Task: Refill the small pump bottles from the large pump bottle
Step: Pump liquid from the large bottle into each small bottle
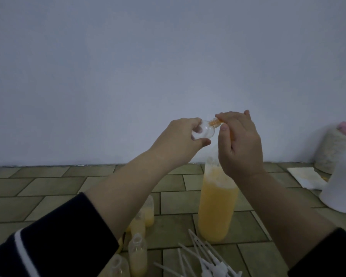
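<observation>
While held up in front of wall, left hand (180,136) gripping small clear bottle (205,129) tipped sideways, neck w/ orange residue pointing at right hand (241,144). Right hand's fingertips pinching at that neck; can't tell what else it's holding. Standing right below right hand: big bottle (217,204) of orange liquid. Sitting under left forearm: small bottles (138,254), partly filled. Lying near right forearm: white pumps (212,262).

My tiled floor (48,186), big orange bottle (216,206) at five o'clock, small bottles (138,254) and pump tubes (206,260) at six, white jug (342,188) at four.
</observation>
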### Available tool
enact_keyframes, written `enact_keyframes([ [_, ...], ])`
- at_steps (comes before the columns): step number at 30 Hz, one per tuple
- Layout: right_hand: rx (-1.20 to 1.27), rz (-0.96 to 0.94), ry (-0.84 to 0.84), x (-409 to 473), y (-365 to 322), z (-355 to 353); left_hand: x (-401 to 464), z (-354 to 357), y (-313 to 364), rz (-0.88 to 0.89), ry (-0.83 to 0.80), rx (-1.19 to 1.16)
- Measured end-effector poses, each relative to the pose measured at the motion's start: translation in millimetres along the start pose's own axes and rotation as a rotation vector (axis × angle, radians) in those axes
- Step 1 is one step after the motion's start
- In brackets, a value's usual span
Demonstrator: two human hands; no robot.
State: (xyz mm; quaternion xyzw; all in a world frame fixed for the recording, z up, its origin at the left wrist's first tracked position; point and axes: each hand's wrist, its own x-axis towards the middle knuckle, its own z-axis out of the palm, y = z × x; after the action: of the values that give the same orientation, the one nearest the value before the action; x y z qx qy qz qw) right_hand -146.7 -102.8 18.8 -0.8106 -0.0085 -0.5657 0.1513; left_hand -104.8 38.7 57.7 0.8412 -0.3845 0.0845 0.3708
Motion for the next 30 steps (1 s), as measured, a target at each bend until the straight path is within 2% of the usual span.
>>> enact_keyframes([
  [10, 0.045, 0.008, 0.065, 3, 7, -3, 4, 3, 5, 0.037, 0.006, -0.011],
  [17, 0.023, -0.02, 0.004, 8, 6, -6, 9, -4, 4, 0.016, 0.002, 0.064],
  [25, 0.03, -0.002, 0.087, -1, 6, 2, 8, 3, 2, 0.028, -0.007, 0.025],
  [30, 0.017, 0.0, 0.014, 4, 1, -2, 10, -2, -1, 0.015, -0.019, 0.029],
])
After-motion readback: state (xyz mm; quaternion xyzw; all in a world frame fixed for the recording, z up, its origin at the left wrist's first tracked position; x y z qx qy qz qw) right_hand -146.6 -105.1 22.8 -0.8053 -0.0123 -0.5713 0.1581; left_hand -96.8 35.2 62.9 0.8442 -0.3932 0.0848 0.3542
